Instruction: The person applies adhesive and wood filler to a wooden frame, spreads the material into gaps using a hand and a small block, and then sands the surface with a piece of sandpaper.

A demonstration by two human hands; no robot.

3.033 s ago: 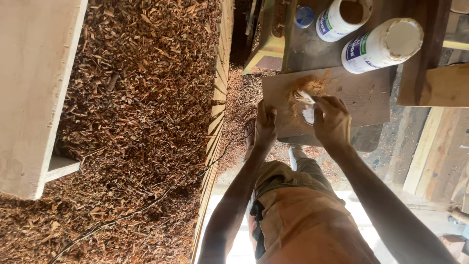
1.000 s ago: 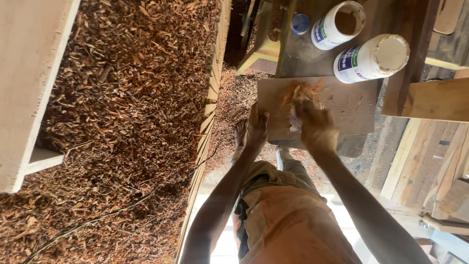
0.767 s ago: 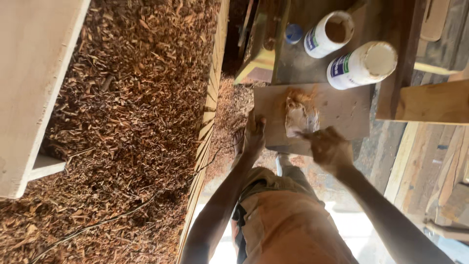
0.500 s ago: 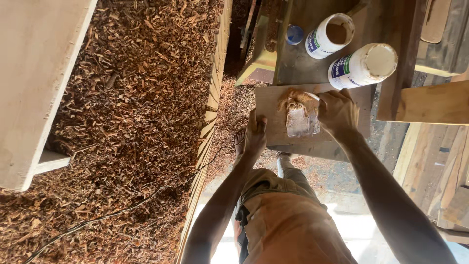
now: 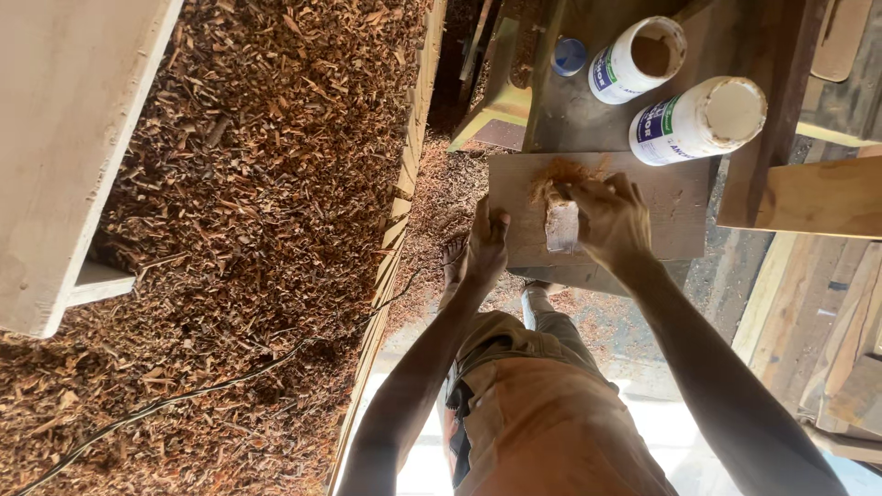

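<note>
Head view. Landmark: flat rectangular wooden board [image 5: 643,197], pale brown, smooth matte face, lying on a dark, dusty counter [image 5: 574,115].

Left hand [image 5: 485,246]: fingers together, pressed on the board's left edge, holding nothing.

Right hand [image 5: 611,219]: fingers curled over the top end of a small whitish block [image 5: 562,227], pinching it against the board near its middle. Block is squarish, smeared with a pale paste. Just above it on the board, a loose mound of orange-brown sawdust [image 5: 559,172], fine and fibrous.

Above the board, on the counter: two white cylindrical plastic bottles, one open with brown contents [image 5: 637,60], one with a pale end [image 5: 698,119], and a small blue cap [image 5: 569,56].

Left of the board: a wide bed of coarse reddish wood shavings [image 5: 248,230], curled and flaky, with a pale planed plank [image 5: 69,147] beyond.
</note>
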